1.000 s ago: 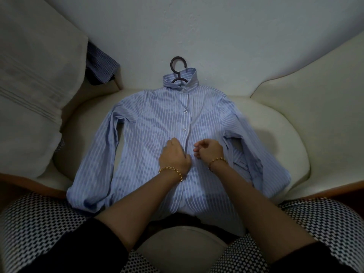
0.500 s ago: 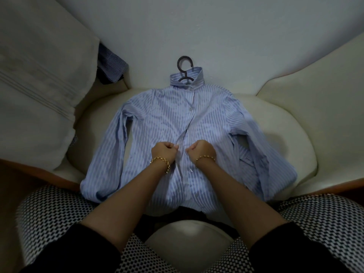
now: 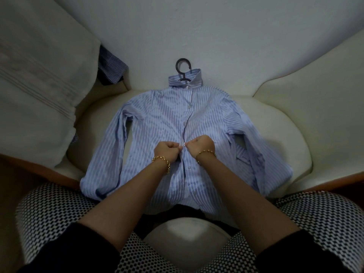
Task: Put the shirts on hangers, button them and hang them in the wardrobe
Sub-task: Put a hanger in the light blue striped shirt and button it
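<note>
Fabric of a light-blue white-striped long-sleeved shirt is spread flat, front up, on a cream cushioned seat. Its long axis is laid from near to far: the collar is pointed at the far wall, and the hem is draped over the near edge of the seat. A dark plastic hanger is tucked inside, with only its hook seen above the collar. At mid-placket the left hand and the right hand are set close together with fingers curled tight, each pinching one placket edge beside a small white button. A gold bracelet is worn on each wrist. A white pillow is propped at the left, with a dark checked garment just beyond it.
</note>
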